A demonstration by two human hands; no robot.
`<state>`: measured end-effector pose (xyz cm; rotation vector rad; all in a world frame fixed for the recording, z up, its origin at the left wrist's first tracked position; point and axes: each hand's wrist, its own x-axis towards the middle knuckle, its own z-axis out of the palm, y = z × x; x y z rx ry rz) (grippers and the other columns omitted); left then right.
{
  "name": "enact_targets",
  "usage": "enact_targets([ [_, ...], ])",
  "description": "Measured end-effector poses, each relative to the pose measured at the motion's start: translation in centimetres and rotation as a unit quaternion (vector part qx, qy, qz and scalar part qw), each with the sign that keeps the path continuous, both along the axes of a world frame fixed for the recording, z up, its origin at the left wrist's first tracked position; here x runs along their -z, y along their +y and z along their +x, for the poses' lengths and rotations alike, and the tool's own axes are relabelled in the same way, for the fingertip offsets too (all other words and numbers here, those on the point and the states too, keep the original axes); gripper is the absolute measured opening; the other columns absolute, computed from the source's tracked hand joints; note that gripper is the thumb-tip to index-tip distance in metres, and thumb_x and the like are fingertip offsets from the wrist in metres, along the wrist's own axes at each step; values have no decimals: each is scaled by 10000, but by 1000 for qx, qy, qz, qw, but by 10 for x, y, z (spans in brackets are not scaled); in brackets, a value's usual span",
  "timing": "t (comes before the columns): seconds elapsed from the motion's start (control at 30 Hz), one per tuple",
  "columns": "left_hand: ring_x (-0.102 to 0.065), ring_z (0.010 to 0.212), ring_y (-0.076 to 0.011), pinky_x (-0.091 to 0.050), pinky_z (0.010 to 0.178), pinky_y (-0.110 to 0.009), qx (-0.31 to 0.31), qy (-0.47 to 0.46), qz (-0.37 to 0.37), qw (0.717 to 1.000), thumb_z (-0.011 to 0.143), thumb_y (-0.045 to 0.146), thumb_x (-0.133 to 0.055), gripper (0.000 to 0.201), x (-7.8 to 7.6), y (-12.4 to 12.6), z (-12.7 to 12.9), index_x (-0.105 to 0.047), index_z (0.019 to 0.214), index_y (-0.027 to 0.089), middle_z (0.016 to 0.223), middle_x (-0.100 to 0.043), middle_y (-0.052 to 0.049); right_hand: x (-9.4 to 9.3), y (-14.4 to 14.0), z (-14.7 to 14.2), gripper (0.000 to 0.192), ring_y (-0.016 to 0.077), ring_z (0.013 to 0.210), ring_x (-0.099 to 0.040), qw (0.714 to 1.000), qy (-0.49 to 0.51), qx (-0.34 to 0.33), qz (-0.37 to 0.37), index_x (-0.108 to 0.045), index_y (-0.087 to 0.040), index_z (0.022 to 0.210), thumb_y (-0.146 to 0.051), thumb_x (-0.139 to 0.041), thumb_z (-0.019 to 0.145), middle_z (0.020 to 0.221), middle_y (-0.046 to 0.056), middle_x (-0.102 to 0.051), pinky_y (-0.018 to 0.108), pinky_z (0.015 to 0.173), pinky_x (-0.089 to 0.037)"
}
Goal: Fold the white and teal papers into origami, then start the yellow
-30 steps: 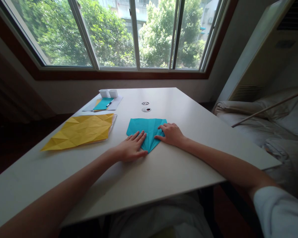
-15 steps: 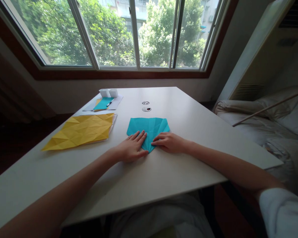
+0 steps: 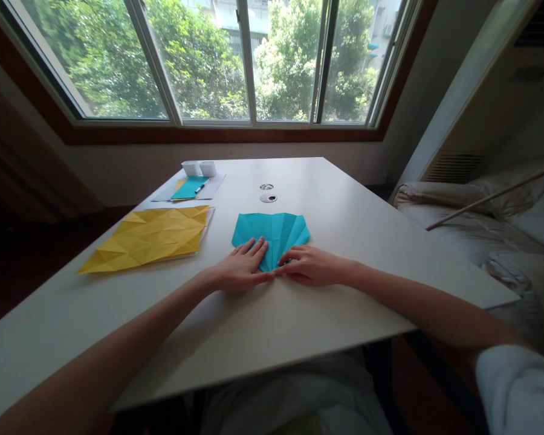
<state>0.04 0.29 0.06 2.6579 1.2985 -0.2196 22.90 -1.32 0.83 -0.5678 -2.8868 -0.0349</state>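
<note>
A turquoise sheet of folding paper lies on the white table, creased in a fan toward its near point. My left hand rests flat on its left near side, fingers spread and thumb reaching to the near point. At the right near edge, my right hand has its fingers bent and drawn together, gripping the paper close to that point. The fingers of both hands cover part of the near edge, and the thumb and fingertips almost meet there.
A creased yellow paper lies to the left on white sheets. Farther back are a turquoise sheet, a pen and two small white containers. Two round discs lie beyond the paper. A sofa stands at right.
My right hand has slid a little nearer to me along the paper's edge, down to its near point. My left thumb now extends across that point. The paper stays in place.
</note>
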Motion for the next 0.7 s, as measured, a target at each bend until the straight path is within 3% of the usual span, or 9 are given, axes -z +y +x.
enact_targets([
  [0.2,17,1350,-308,-99,1066,-451,-23,4,-10,1000,770,729,-204,905,-3,-5,5,-38,1425,126,1476,23,-108,0,-2,0,367,207,1071,-497,1000,-6,3,-27,-512,-211,1230,-329,-385,906,1184,104,-554,361,901,-368],
  [0.3,30,1351,-299,-94,1068,-447,-24,6,-27,999,762,735,-212,922,-5,-6,5,-20,1424,121,1474,34,-102,-3,-8,0,443,231,1266,-332,998,-20,5,-61,-439,-190,1289,-402,-336,915,1344,105,-433,435,1026,-235],
  [0.4,33,1351,-293,-88,1071,-437,-28,7,-38,999,757,737,-222,937,-7,-6,4,-12,1422,111,1472,48,-101,-3,-12,0,571,223,1336,-201,992,-35,11,-120,-320,-155,1361,-493,-295,901,1403,101,-355,446,1084,-97],
  [0.5,31,1352,-287,-84,1071,-434,-32,10,-42,999,753,740,-223,951,-7,-6,5,-3,1420,98,1470,53,-112,0,-11,-1,654,212,1345,-176,985,-44,28,-163,-248,-138,1392,-546,-280,882,1427,94,-311,406,1095,-90],
  [0.7,43,1352,-281,-86,1068,-447,-35,17,-49,998,744,750,-216,971,-6,-5,6,13,1416,89,1468,54,-122,6,-9,-5,688,233,1351,-145,982,-46,67,-172,-172,-198,1417,-598,-248,862,1473,53,-180,405,1092,-77],
])
